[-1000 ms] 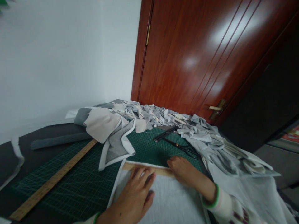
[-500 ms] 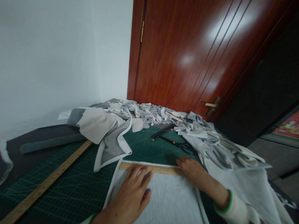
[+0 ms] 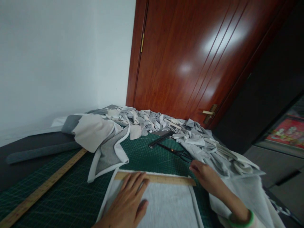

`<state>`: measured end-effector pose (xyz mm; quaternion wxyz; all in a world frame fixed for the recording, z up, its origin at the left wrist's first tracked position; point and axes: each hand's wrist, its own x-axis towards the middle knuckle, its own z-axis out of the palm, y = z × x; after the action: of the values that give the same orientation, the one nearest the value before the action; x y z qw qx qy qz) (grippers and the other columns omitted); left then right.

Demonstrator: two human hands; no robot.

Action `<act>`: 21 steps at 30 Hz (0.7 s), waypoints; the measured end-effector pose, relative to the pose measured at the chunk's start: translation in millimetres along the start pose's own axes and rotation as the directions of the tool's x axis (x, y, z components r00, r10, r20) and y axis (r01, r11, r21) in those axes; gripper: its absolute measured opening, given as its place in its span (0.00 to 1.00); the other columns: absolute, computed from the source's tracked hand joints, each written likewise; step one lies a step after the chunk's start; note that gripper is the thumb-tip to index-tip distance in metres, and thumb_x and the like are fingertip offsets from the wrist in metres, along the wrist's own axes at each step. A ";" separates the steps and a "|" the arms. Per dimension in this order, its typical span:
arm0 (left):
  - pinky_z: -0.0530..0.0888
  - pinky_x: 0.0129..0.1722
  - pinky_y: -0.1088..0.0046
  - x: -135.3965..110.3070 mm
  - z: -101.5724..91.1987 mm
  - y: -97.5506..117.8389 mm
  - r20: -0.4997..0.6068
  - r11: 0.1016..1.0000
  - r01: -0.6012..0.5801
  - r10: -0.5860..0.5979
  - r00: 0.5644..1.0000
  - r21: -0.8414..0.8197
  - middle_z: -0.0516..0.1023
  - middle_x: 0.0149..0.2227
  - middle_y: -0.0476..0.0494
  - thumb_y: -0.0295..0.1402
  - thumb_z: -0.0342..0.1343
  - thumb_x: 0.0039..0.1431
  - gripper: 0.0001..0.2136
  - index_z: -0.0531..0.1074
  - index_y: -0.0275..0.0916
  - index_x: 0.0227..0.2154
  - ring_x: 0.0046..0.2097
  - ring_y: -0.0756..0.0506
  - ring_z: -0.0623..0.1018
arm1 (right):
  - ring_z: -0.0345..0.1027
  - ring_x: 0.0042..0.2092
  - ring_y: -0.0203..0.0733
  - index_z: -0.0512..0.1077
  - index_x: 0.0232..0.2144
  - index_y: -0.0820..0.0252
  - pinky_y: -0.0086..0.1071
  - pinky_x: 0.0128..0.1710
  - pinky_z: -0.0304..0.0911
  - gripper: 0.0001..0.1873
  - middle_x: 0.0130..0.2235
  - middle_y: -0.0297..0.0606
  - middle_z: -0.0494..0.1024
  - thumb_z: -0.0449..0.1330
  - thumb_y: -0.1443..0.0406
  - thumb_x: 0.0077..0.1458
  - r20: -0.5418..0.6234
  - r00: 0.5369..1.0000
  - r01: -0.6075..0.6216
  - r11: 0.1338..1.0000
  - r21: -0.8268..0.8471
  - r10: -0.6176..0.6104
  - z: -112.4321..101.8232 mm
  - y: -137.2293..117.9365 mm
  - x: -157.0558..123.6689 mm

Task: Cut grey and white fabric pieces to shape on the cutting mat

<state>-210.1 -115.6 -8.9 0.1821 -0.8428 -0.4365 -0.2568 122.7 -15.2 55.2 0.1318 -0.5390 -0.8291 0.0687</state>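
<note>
My left hand (image 3: 129, 198) lies flat with its fingers spread over a short wooden ruler (image 3: 166, 179) and a light grey piece of fabric (image 3: 166, 202). The ruler runs across the fabric just inside its far edge, and its right end sticks out past the fabric's side. My right hand (image 3: 206, 177) hovers just beyond that end, its fingers curled together; whatever they hold, if anything, is hidden. Black scissors (image 3: 177, 152) lie a little ahead of it, beside a dark strip (image 3: 160, 140), on the green cutting mat (image 3: 147, 158).
A long wooden ruler (image 3: 45, 186) crosses the mat at the left. Folded grey fabric (image 3: 109, 152) and a dark roll (image 3: 42, 151) lie near it. Crumpled scraps (image 3: 152, 120) line the back. More cloth (image 3: 201, 147) covers the right side. A brown door (image 3: 171, 63) stands behind.
My right hand has moved right, off the ruler's end, which now shows. My left hand stays on the ruler and fabric. The whole view has shifted slightly.
</note>
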 end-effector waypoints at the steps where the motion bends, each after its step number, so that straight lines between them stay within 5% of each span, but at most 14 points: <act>1: 0.72 0.57 0.56 0.3 -0.5 -0.3 -0.008 1.000 -0.004 0.004 1.000 0.017 0.74 0.60 0.41 0.32 0.57 0.59 0.25 0.65 0.37 0.60 0.59 0.38 0.72 | 0.70 0.36 0.48 0.62 0.32 0.54 0.39 0.38 0.60 0.12 0.33 0.42 0.74 0.43 0.59 0.66 -0.018 1.000 -0.005 1.000 0.029 0.006 -0.1 -0.8 0.6; 11: 0.75 0.54 0.54 0.3 -0.2 4.7 -0.013 0.999 0.035 -0.035 0.999 0.017 0.78 0.55 0.39 0.33 0.59 0.59 0.25 0.63 0.36 0.59 0.54 0.37 0.77 | 0.70 0.33 0.49 0.61 0.30 0.53 0.37 0.34 0.56 0.10 0.29 0.41 0.75 0.45 0.60 0.61 -0.037 0.999 -0.020 0.995 0.096 0.024 28.9 -1.5 22.1; 21: 0.79 0.46 0.61 7.7 -8.7 7.9 0.048 0.984 0.116 -0.111 0.993 -0.135 0.78 0.45 0.43 0.29 0.61 0.56 0.16 0.70 0.39 0.48 0.47 0.39 0.78 | 0.73 0.35 0.46 0.72 0.28 0.58 0.34 0.36 0.59 0.07 0.32 0.42 0.80 0.55 0.64 0.55 -0.017 1.000 0.002 0.987 0.163 0.001 28.7 -9.1 58.0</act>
<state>-202.2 -119.6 2.0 0.0998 -0.8321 -0.4688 -0.2790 84.0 34.8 38.5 0.1825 -0.5267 -0.8197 0.1315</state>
